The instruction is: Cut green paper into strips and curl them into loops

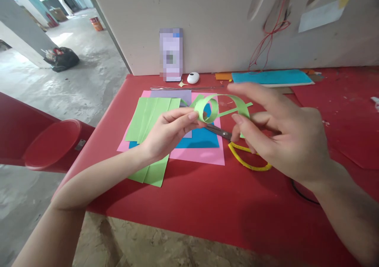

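Here, near the middle of the frame, the left hand (167,131) is pinching a curled green paper strip (217,107) between thumb and fingertips, holding it above the red table (192,196). The right hand (281,135) is hovering beside the strip with fingers spread, gripping nothing. Below them, scissors (245,154) are lying on stacked coloured paper sheets (204,152).

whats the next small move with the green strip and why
Probably bring the right hand in to pinch the loose tail of the green paper strip. The left hand already pinches the curled loop at its edge, while the right fingers hover open beside the tail.
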